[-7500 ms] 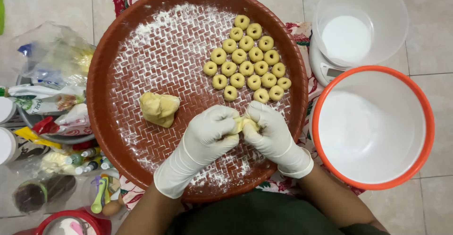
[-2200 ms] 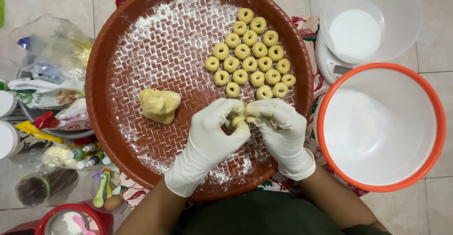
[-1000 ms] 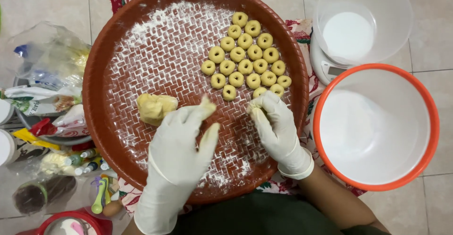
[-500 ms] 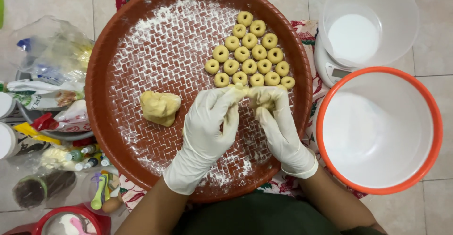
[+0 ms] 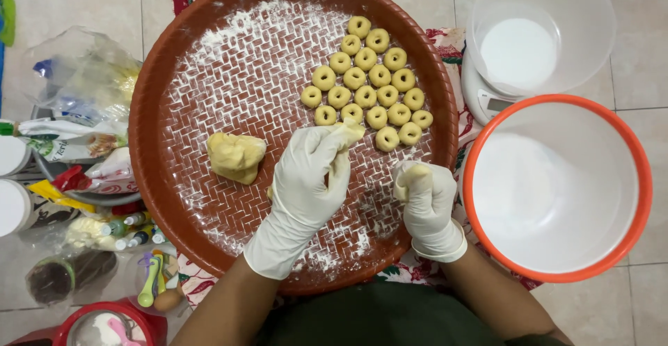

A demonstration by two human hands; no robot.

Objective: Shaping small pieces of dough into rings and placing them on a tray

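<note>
I see the small pieces of yellow dough pinched in both gloved hands over the lower half of the round brown tray (image 5: pixel 160 179). My left hand (image 5: pixel 309 179) is curled, its fingertips closed on a bit of dough (image 5: pixel 350 132) just below the dough rings (image 5: pixel 369 85). My right hand (image 5: pixel 426 203) is fisted, apart from the left, with a dough bit (image 5: pixel 415 174) showing at its top. The dough lump (image 5: pixel 235 157) lies left of the left hand, not touched. The tray is dusted with flour and rests on a patterned cloth (image 5: pixel 445 40) over a tiled floor (image 5: pixel 640 54). To the right stand an orange-rimmed white bowl (image 5: pixel 557 276) and, above it, a clear bowl (image 5: pixel 598 33) holding white powder. Left of the tray lie clear plastic bags (image 5: pixel 76 89) and small bottles (image 5: pixel 129 229).
</note>
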